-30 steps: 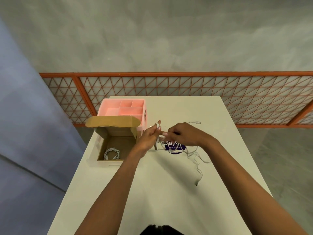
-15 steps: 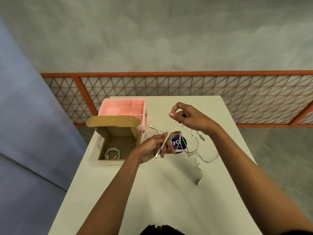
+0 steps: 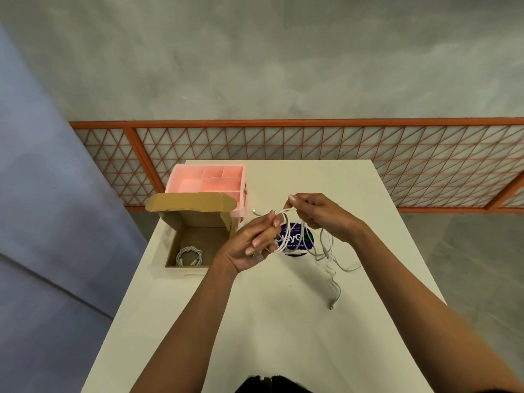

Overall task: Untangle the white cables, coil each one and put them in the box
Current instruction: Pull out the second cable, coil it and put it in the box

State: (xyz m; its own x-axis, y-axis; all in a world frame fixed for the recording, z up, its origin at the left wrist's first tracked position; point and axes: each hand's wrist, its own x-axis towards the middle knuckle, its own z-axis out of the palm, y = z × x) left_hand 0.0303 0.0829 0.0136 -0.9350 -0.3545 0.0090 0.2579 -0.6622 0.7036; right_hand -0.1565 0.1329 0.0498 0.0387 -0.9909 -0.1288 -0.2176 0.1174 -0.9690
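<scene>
- The cardboard box sits at the left edge of the table with its flap folded back. This leaves the mouth open for a drop from the left hand.
- One coiled cable already lies in the box's near-left corner, so part of the job looks finished.
- A pink organiser stands just behind the box, toward the far left corner, and nothing shows in its compartments.
- The left hand is raised over the middle of the table with the palm turned up. Its fingers curl round gathered loops of the white cable, acting as the form the coil is built on.
- The cable arches from that hand to the right hand above a round purple sticker.
- The right hand is held a little higher and farther back, with the wrist bent. Thumb and forefinger pinch the strand, and the other fingers are tucked, probably to feed the next turn across.
- The loose strands trail from under the right hand toward the near right of the table and end in a plug. How many cables remain knotted there I cannot tell.
</scene>
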